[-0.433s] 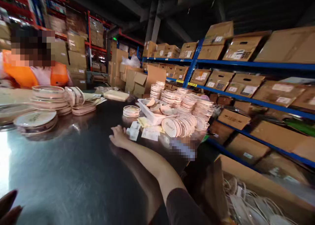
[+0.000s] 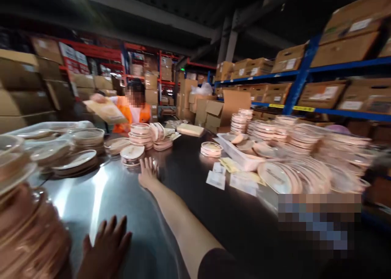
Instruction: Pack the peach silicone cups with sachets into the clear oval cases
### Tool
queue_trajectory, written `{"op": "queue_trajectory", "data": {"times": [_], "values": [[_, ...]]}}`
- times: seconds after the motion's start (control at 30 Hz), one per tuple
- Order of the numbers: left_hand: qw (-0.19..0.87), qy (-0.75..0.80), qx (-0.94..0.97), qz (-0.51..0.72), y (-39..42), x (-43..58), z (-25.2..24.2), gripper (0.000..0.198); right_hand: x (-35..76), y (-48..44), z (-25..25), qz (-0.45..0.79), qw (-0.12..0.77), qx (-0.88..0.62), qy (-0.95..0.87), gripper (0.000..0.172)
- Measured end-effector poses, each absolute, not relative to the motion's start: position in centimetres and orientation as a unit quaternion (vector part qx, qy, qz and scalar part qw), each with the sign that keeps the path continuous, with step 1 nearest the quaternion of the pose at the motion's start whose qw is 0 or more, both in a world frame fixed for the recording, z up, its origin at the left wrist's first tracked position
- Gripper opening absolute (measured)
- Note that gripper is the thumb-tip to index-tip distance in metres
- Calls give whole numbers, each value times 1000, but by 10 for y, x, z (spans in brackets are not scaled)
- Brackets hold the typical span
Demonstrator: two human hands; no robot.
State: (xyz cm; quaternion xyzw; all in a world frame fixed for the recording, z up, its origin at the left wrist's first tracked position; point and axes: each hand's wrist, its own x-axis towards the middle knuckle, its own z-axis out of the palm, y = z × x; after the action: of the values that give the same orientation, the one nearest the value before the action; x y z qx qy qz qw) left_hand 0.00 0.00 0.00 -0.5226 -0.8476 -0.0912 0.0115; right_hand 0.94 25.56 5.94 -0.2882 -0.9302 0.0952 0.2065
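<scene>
My right hand [image 2: 148,173] stretches over the dark metal table [image 2: 134,197] with its fingers spread and nothing in them. Just beyond its fingertips sits a short stack of round wrapped discs [image 2: 132,153]. Low in the view, my left hand [image 2: 105,246] is dark against the shiny tabletop, fingers apart and holding nothing. To its left rises a tall pile of wrapped round pieces [image 2: 33,230], blurred by motion. Another small stack of discs [image 2: 211,149] stands beyond and to the right of my right hand.
A white basket [image 2: 241,154] holds discs at the right, beside many stacked discs [image 2: 281,177] and paper slips [image 2: 216,179]. Across the table a person in an orange vest [image 2: 142,113] holds a flat sheet [image 2: 105,110]. Blue shelving [image 2: 302,77] with cartons lines the right.
The view has swung left. My right hand has moved toward the disc stack on the left, and my left hand has come further into view. The person now holds up a sheet.
</scene>
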Motion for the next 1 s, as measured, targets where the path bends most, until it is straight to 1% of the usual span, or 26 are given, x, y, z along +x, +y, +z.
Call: {"op": "queue_trajectory", "data": {"times": [0.1, 0.2, 0.37, 0.43, 0.53, 0.63, 0.7, 0.8, 0.83, 0.87, 0.93, 1.0], "values": [[23, -862, -501, -72, 6, 6, -4, 53, -15, 273, 63, 95, 239, -264, -930, 64], [48, -863, -497, -81, 8, 15, 0, 52, -31, 284, 66, 103, 258, -232, -932, 60], [31, -871, -479, -104, 10, 23, 8, 51, -32, 281, 65, 159, 305, -218, -913, 41], [27, -869, -471, -147, 11, 21, 8, 52, -17, 271, 60, 200, 330, -223, -895, 35], [-6, -850, -434, -299, 14, 13, 9, 54, 28, 246, 51, 276, 361, -212, -866, 28], [-57, -815, -403, -413, 14, 5, 15, 54, 93, 215, 43, 360, 393, -189, -825, 36], [-85, -794, -412, -438, 12, 6, 21, 52, 136, 193, 41, 418, 408, -173, -793, 43], [-140, -734, -464, -475, 9, 25, 32, 54, 183, 156, 44, 512, 398, -139, -748, 51], [-163, -705, -481, -494, 9, 36, 36, 56, 192, 144, 46, 561, 388, -121, -721, 53], [-197, -665, -488, -529, 9, 47, 39, 60, 197, 131, 49, 634, 365, -93, -675, 54], [-301, -545, -448, -642, 8, 67, 45, 66, 202, 112, 57, 726, 321, -46, -607, 57], [-378, -420, -349, -748, 7, 78, 53, 67, 202, 100, 63, 771, 305, -76, -553, 59]]}}
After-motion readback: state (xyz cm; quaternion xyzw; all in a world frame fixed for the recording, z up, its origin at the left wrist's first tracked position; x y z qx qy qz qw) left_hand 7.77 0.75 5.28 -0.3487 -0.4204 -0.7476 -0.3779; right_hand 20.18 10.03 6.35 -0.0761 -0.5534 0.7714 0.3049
